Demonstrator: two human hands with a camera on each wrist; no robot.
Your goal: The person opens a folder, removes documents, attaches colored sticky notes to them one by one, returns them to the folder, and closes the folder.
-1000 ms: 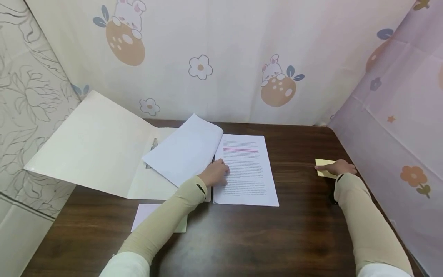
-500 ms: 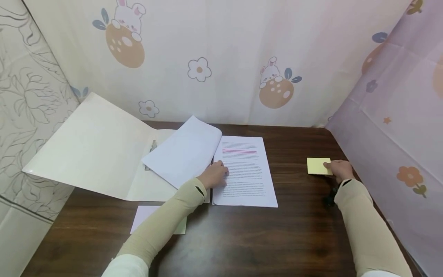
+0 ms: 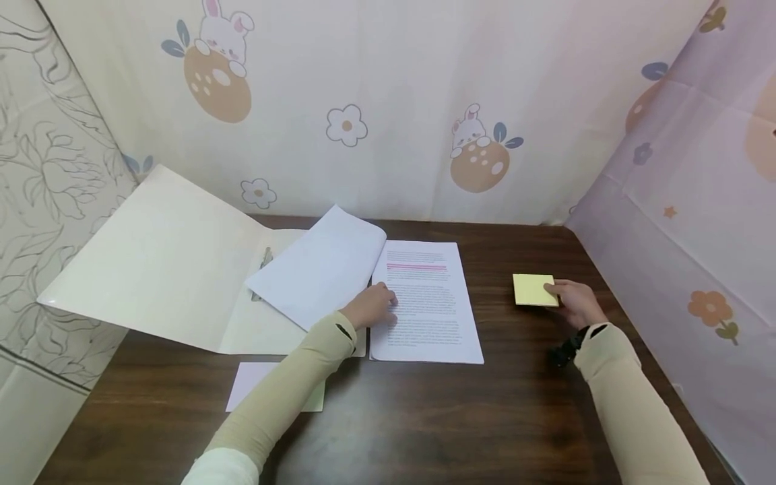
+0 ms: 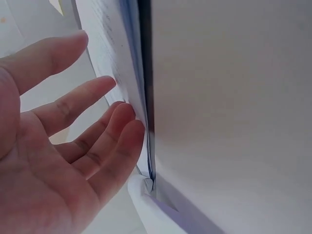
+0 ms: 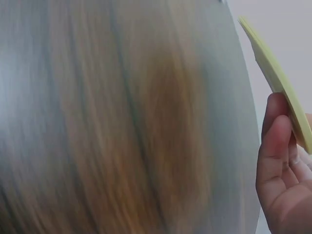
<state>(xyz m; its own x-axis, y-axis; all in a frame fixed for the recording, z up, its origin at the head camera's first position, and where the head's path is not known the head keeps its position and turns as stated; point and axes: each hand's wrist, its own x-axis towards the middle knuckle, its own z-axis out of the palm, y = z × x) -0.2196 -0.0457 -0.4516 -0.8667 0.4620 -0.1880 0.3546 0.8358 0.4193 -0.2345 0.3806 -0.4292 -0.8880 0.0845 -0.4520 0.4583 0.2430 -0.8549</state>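
Note:
Printed sheets (image 3: 427,316) with pink highlighted lines lie flat near the middle of the table in the head view. My left hand (image 3: 368,305) rests on their left edge, fingers loosely bent. In the left wrist view the fingertips (image 4: 131,127) touch the paper edge beside the folder. A folded-back white sheet (image 3: 321,263) lies over the open white folder (image 3: 151,263). On the right, my right hand (image 3: 576,301) pinches a pad of yellow sticky notes (image 3: 529,289), thumb on top. The right wrist view shows the pad (image 5: 280,78) edge-on, with fingers (image 5: 276,136) beneath it.
A metal clip (image 3: 267,257) shows inside the folder, partly covered by the sheet. Purple (image 3: 248,380) and green (image 3: 315,399) paper pieces lie under the left forearm. Patterned curtains border the dark wooden table (image 3: 424,424) at the back and right.
My right hand has picked up the yellow sticky note pad near the table's right edge and carried it left toward the sheets. The left hand has stayed on the paper.

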